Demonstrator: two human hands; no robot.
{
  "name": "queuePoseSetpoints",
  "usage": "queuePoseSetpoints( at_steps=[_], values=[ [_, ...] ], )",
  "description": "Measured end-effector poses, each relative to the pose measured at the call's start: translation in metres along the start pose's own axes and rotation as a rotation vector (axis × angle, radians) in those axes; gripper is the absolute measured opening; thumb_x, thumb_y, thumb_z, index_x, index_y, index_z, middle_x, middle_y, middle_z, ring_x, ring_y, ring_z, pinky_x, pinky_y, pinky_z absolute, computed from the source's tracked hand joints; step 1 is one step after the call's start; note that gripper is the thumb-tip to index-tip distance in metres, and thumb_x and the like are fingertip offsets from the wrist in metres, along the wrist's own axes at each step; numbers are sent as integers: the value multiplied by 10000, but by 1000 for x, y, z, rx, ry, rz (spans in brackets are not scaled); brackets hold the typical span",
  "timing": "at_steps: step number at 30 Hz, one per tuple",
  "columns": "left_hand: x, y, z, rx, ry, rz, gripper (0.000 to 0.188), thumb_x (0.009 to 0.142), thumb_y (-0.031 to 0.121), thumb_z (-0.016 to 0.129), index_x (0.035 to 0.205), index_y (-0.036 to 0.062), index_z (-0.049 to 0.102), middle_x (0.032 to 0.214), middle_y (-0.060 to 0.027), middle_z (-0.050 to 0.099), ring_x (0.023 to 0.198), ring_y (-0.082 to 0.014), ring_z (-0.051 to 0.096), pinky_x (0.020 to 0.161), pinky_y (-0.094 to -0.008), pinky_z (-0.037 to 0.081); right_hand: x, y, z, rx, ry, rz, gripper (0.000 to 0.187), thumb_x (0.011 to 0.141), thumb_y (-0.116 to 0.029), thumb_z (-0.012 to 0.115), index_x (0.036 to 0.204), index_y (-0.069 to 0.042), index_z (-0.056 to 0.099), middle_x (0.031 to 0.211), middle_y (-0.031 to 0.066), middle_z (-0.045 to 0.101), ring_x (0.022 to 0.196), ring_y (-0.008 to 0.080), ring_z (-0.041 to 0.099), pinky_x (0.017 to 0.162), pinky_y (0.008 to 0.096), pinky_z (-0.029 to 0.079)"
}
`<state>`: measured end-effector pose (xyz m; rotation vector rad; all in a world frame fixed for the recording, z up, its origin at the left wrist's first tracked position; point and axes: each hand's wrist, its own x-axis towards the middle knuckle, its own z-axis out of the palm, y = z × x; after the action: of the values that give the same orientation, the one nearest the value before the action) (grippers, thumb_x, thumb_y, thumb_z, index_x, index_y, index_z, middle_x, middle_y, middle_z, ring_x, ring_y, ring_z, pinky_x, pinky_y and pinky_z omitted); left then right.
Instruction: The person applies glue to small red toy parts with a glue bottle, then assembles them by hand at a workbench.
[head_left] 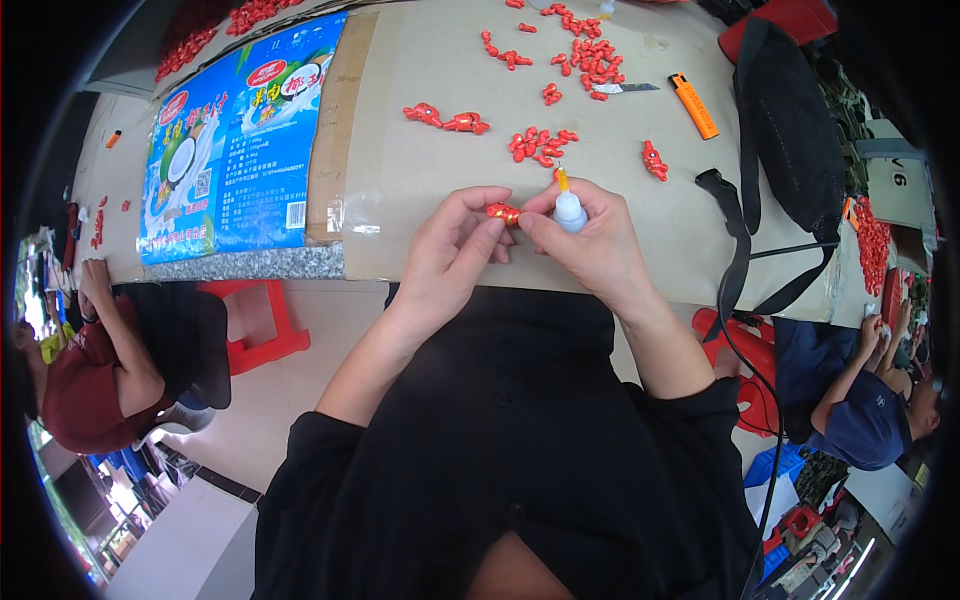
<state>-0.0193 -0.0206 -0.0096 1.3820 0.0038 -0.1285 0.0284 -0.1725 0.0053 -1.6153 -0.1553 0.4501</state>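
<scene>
Over the table's near edge, my left hand (pixel 447 245) pinches a small red figure-like piece (pixel 502 213) with gold markings between thumb and fingers. My right hand (pixel 610 245) has its thumb and a finger at the right end of that piece. Held in the same right hand is a small white squeeze bottle (pixel 570 213) with a yellow nozzle, pointing away from me. Just beyond the nozzle lies a cluster of small red pieces (pixel 538 147). Larger red pieces (pixel 446 119) lie to the left, and another red piece (pixel 654 160) is at the right.
Farther back are more red pieces (pixel 597 62), a thin blade (pixel 628 87) and an orange lighter (pixel 694 106). A black strapped bag (pixel 792 130) rests on the right. Blue printed cardboard (pixel 240 140) covers the left. People sit at both sides, near red stools (pixel 262 325).
</scene>
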Motion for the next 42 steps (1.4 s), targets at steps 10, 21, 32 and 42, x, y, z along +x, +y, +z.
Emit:
queuePoseSetpoints(
  at_steps=[10,21,32,42],
  values=[
    [1,1,0,-45,-17,-19,222,862,37,434,1078,-13,428,815,-58,528,741,-100,513,670,-227,440,0,-2,3,-19,13,15,101,705,-79,624,720,4,568,637,27,568,599,49,505,538,209,413],
    [2,-2,1,-27,7,-26,218,865,32,427,1077,-15,421,793,-58,523,700,-91,509,641,-219,439,2,1,4,-46,15,30,93,712,-79,611,721,6,575,639,28,567,590,53,501,520,211,404],
    [4,-3,4,-1,19,48,284,838,1,470,1093,2,346,835,-62,499,707,-96,507,660,-215,437,0,-7,0,131,-16,77,113,721,-52,607,801,25,587,661,33,574,586,61,533,529,192,431],
    [2,-11,11,58,58,134,405,785,-49,534,1160,-17,383,894,-39,417,774,-68,486,680,-211,451,-4,-10,-5,134,-132,67,101,755,-88,603,817,-9,608,683,8,577,592,41,504,532,178,411]
  ],
)
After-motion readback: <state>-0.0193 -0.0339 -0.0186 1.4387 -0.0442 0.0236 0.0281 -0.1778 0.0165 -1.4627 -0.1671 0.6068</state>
